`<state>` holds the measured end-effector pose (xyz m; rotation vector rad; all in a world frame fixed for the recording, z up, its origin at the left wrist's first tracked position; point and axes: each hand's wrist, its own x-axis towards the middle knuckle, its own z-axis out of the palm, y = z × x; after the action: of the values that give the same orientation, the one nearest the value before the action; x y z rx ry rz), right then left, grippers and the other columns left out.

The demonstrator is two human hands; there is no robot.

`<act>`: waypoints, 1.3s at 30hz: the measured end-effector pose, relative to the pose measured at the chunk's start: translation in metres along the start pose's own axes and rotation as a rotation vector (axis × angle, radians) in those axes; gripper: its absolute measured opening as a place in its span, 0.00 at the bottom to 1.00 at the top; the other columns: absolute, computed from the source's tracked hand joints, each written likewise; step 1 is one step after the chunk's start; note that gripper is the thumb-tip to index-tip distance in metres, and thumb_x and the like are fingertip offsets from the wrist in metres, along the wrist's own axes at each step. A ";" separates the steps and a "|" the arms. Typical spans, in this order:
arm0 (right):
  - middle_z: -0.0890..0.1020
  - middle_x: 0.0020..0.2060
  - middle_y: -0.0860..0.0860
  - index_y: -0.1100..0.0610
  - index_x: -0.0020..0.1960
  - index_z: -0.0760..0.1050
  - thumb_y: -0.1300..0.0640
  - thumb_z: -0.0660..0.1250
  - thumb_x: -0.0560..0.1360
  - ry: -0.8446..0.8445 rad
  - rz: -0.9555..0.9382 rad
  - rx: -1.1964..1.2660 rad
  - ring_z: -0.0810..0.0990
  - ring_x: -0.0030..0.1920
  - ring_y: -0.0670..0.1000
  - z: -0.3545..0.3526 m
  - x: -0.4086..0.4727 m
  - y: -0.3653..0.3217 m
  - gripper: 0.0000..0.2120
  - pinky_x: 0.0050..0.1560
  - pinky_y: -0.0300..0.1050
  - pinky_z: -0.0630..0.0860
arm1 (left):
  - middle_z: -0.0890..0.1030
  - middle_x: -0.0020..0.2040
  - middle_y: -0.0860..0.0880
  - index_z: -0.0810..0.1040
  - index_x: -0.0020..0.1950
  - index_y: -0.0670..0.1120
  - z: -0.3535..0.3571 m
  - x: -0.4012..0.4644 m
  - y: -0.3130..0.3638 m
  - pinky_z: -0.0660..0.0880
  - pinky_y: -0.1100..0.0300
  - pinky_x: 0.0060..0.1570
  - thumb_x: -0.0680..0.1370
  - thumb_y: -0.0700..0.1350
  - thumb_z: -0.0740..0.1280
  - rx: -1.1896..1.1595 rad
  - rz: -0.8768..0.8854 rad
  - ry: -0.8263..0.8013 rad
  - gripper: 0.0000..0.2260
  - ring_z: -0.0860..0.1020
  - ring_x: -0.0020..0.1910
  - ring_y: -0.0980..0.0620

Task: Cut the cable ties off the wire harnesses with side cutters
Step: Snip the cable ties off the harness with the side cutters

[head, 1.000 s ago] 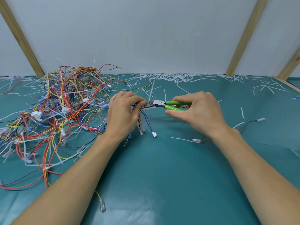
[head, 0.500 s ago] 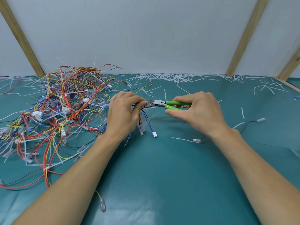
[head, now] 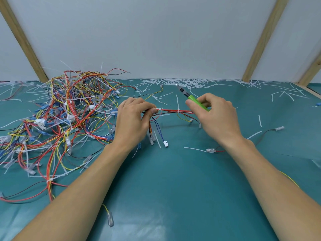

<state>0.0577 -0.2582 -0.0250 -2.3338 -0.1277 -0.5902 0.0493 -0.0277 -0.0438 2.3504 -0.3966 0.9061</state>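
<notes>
Wire harness (head: 173,111), long axis level between both hands: left hand (head: 133,117) pinches its left end, right hand (head: 215,113) grips its right end plus green side cutters (head: 191,96), nose up-left, above two uncut cable ties (head: 178,110).

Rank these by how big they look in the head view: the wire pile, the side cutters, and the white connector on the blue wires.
1. wire pile, by far the largest.
2. side cutters, partly hidden in the right hand.
3. white connector, smallest.
</notes>
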 end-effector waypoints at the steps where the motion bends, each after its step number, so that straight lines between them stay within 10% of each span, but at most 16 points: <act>1: 0.83 0.37 0.41 0.49 0.46 0.79 0.33 0.65 0.77 0.006 0.015 0.002 0.81 0.45 0.52 0.001 0.000 0.000 0.19 0.46 0.49 0.74 | 0.78 0.40 0.56 0.86 0.47 0.47 0.000 0.000 0.000 0.73 0.43 0.52 0.78 0.43 0.71 -0.002 0.001 0.000 0.04 0.74 0.45 0.48; 17: 0.86 0.48 0.44 0.48 0.53 0.71 0.56 0.64 0.78 -0.106 0.039 -0.082 0.81 0.50 0.58 0.012 -0.005 -0.001 0.06 0.50 0.56 0.77 | 0.81 0.42 0.51 0.85 0.48 0.46 0.002 0.000 -0.001 0.73 0.43 0.51 0.79 0.43 0.70 -0.050 0.006 -0.023 0.05 0.75 0.45 0.46; 39: 0.86 0.42 0.42 0.49 0.50 0.74 0.52 0.72 0.74 -0.025 0.090 0.078 0.83 0.46 0.54 0.007 -0.012 -0.019 0.08 0.53 0.55 0.78 | 0.81 0.47 0.53 0.84 0.51 0.45 -0.001 -0.002 0.015 0.73 0.48 0.55 0.76 0.37 0.68 -0.149 0.021 -0.038 0.08 0.77 0.50 0.51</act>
<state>0.0449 -0.2382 -0.0233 -2.2589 -0.0556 -0.5032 0.0408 -0.0390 -0.0383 2.2334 -0.4883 0.8140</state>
